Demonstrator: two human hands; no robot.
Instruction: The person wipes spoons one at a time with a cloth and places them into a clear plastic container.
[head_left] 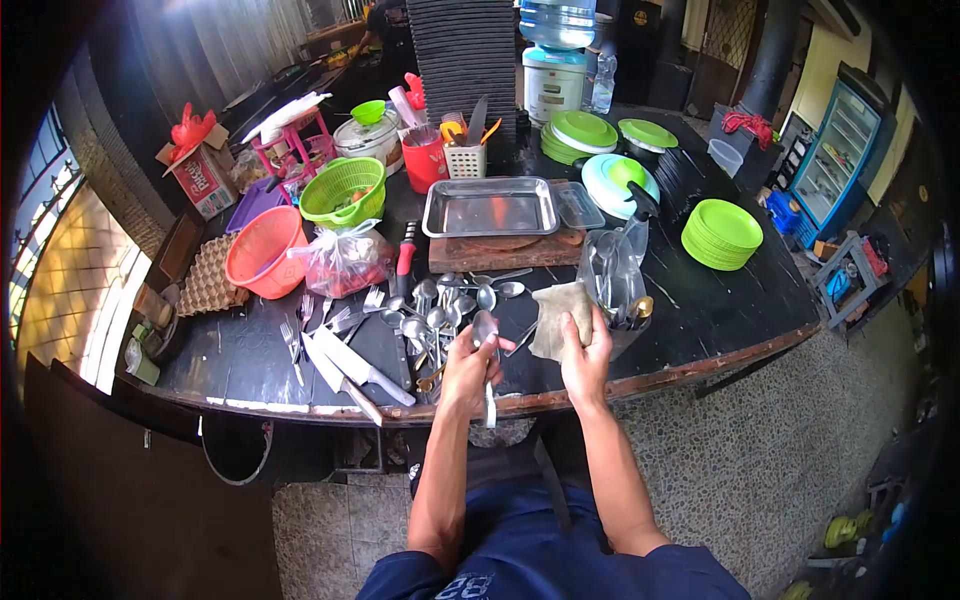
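Observation:
My left hand [468,372] is closed on a metal spoon [485,325], its bowl up and its handle hanging below my fingers. My right hand [587,358] grips a folded beige cloth [556,310], thumb on top. Just beyond my left hand lies a loose pile of spoons [436,317] with some forks [374,299] at its left. Beside the pile, two large knives [345,362] rest near the table's front edge. Right of the cloth, a clear container [610,265] holds several spoons upright.
The black table [710,315] carries a metal tray [490,208] on a wooden board [470,253], an orange basket [265,250], a green basket [343,193] and a bagged item [348,262]. Green plates [722,234] are stacked at right. A red-handled tool [405,258] lies behind the pile.

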